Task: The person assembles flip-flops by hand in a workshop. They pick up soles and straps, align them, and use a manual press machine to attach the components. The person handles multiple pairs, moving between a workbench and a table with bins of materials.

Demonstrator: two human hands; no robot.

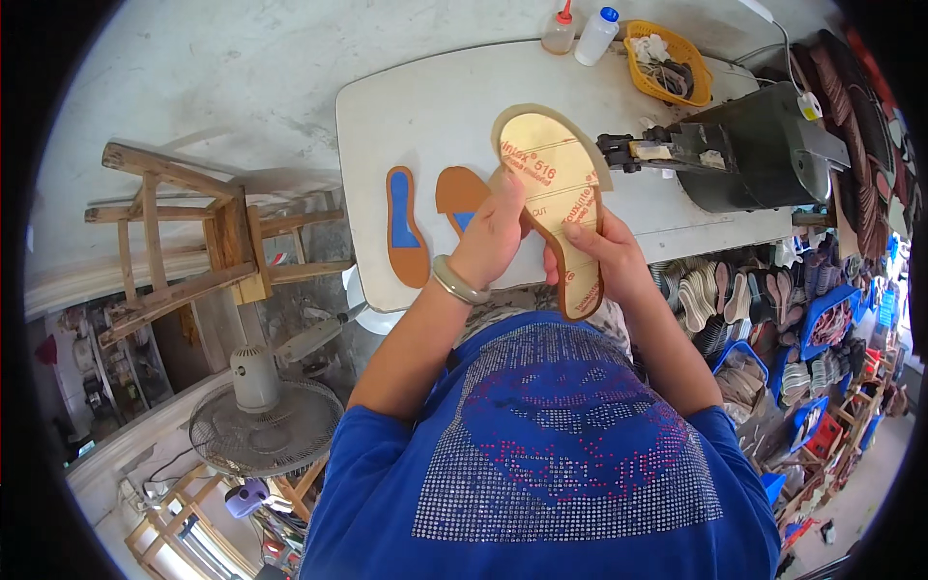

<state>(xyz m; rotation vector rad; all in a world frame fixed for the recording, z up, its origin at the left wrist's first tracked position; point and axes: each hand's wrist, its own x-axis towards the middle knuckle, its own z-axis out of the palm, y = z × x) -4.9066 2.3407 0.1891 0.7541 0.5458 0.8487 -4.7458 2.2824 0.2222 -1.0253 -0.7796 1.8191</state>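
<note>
A shoe insole [549,145] with a cream, printed face and a brown edge is held up in front of me, above the near part of the table. A thin olive-tan piece sticks out past its wide upper end. My left hand [493,227] is closed on its left edge, thumb on the face and a pale bangle at the wrist. My right hand [611,256] grips the narrower lower part, thumb across the face; most fingers are hidden behind. On the table lie a brown insole with a blue patch [399,205] and another brown-and-blue insole [460,191], partly covered by my left hand.
The white table [387,116] carries a dark green sewing machine [744,145] at right. Behind stand a red-tipped bottle [558,37], a blue-capped bottle [597,39] and a yellow basket [662,87]. A wooden stool [232,242] and fan [266,416] are left; stacked insoles [715,295] are right.
</note>
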